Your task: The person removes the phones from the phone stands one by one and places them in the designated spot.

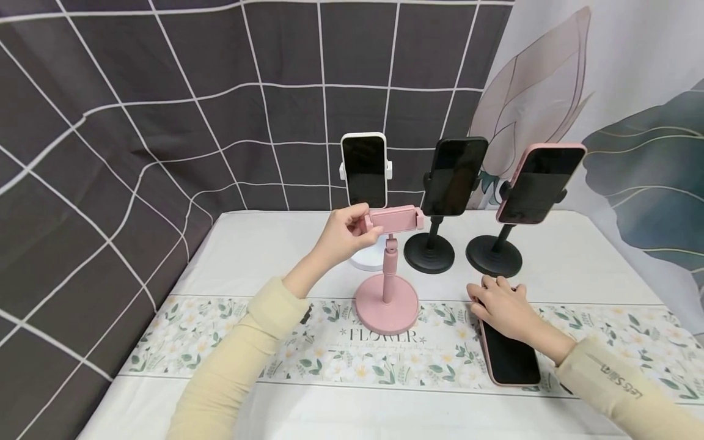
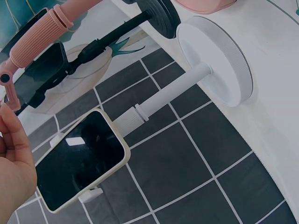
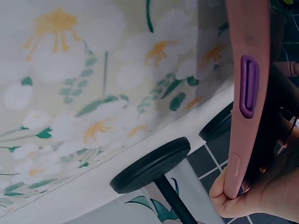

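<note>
In the head view a pink phone stand (image 1: 389,263) with a round base is upright on the floral strip, its cradle holding no phone. My left hand (image 1: 343,233) pinches the left end of that cradle between thumb and fingers. To the right, a phone (image 1: 511,360) with a pink edge and dark screen lies over the strip, its top end under my right hand (image 1: 505,308). Fingers (image 3: 222,198) curl round that end in the right wrist view, where a purple button shows on the case's side. Part of the screen is hidden by the hand.
Behind stand a white stand holding a white-cased phone (image 1: 364,171), a black stand holding a black phone (image 1: 454,177), and another black stand holding a pink-cased phone (image 1: 541,183). A dark gridded cloth (image 1: 275,110) borders the white table (image 1: 220,256) at left and back.
</note>
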Demonstrator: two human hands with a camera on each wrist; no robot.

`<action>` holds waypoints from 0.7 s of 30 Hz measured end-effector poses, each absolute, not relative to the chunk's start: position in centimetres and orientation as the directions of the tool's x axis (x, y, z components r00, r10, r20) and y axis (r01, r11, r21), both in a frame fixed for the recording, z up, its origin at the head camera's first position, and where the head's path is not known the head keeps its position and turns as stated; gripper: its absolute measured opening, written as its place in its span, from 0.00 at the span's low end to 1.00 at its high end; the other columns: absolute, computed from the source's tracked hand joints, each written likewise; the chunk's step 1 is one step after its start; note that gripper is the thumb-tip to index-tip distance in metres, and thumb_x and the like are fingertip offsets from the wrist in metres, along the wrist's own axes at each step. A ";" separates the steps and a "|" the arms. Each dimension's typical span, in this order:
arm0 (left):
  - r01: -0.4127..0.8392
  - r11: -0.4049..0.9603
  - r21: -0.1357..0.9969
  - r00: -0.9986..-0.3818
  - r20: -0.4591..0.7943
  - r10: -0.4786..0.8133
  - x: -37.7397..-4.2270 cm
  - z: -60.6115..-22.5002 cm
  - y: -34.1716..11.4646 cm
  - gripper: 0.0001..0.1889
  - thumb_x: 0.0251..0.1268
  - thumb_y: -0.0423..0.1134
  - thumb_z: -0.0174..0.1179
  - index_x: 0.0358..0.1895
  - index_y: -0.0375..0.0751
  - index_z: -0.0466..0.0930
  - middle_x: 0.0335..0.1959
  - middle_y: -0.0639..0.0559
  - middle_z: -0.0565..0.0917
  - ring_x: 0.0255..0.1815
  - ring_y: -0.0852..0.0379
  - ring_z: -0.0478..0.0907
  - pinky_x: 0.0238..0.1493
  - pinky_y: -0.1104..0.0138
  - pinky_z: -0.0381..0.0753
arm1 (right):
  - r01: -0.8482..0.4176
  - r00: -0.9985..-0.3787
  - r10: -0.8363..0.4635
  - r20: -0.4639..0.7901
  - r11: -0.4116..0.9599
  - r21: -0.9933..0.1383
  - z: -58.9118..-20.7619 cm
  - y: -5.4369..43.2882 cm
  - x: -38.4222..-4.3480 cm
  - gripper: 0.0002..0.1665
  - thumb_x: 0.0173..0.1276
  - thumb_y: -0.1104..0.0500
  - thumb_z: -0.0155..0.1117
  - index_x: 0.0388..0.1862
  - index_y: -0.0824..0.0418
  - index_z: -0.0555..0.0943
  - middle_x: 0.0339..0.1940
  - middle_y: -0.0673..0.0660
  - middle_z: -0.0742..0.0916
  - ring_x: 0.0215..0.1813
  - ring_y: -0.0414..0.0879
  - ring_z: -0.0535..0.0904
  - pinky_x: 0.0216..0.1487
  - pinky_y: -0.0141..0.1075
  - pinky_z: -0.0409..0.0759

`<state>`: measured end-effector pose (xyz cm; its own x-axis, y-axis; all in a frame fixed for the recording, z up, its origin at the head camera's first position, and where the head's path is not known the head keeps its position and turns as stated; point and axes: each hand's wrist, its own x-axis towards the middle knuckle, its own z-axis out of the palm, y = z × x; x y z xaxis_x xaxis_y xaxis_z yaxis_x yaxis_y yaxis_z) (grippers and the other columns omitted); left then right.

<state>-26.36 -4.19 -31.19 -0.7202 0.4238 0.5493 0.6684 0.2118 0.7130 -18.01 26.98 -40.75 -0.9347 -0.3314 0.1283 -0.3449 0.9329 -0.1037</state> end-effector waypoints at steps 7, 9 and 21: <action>0.676 0.196 0.710 -0.714 0.564 0.415 -26.3 -31.1 -4.1 0.13 0.52 0.31 0.60 0.20 0.38 0.63 0.17 0.55 0.62 0.19 0.63 0.59 0.23 0.75 0.57 | -0.315 -0.947 -0.296 0.121 0.931 -0.187 -41.0 27.5 -18.4 0.09 0.60 0.59 0.58 0.33 0.54 0.66 0.28 0.52 0.70 0.33 0.49 0.64 0.30 0.48 0.58; 0.672 0.195 0.714 -0.717 0.563 0.410 -26.1 -31.1 -4.2 0.13 0.52 0.30 0.60 0.20 0.38 0.63 0.17 0.55 0.62 0.19 0.63 0.59 0.23 0.75 0.56 | -0.301 -0.953 -0.283 0.108 0.926 -0.230 -41.1 27.5 -18.5 0.13 0.58 0.59 0.60 0.37 0.57 0.65 0.30 0.53 0.72 0.34 0.49 0.66 0.31 0.45 0.58; 0.647 0.183 0.740 -0.738 0.546 0.396 -25.8 -31.2 -4.0 0.13 0.52 0.29 0.60 0.20 0.37 0.63 0.17 0.55 0.62 0.19 0.64 0.59 0.23 0.75 0.57 | -0.229 -0.973 -0.208 0.100 0.926 -0.299 -41.6 27.4 -18.4 0.18 0.56 0.58 0.65 0.37 0.61 0.65 0.34 0.59 0.70 0.38 0.55 0.65 0.31 0.43 0.57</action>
<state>-25.75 -4.02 -31.16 -0.7377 0.3964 0.5465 0.6468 0.1832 0.7403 -18.41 27.40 -41.60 -0.9730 -0.2077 0.1003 -0.2285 0.9265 -0.2990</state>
